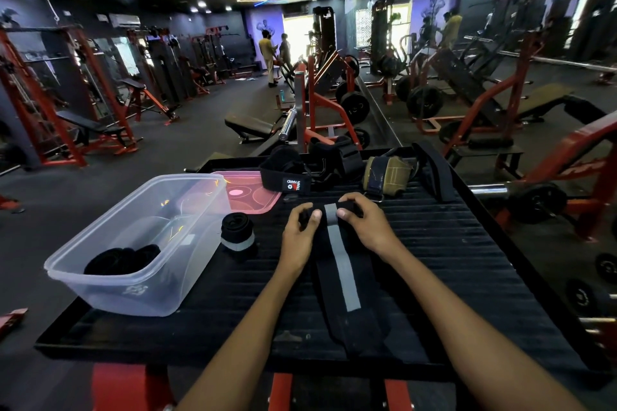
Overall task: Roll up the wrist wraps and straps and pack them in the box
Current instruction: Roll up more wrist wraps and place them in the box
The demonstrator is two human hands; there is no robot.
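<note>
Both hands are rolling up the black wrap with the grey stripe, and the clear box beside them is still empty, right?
Not quite. The head view shows the clear box already holds black rolls. The rest stands: left hand and right hand roll the striped wrap.

Matt black woven wrist wrap [347,280] (dull grey stripe), glossy clear plastic box [140,290], ribbed matt black platform [450,260].

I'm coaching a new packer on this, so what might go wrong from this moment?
1. The wrap is only started: both hands, left hand and right hand, pinch its far end, so a loose grip may let the roll slacken.
2. The finished roll stands outside the clear box near it and may be forgotten.
</note>
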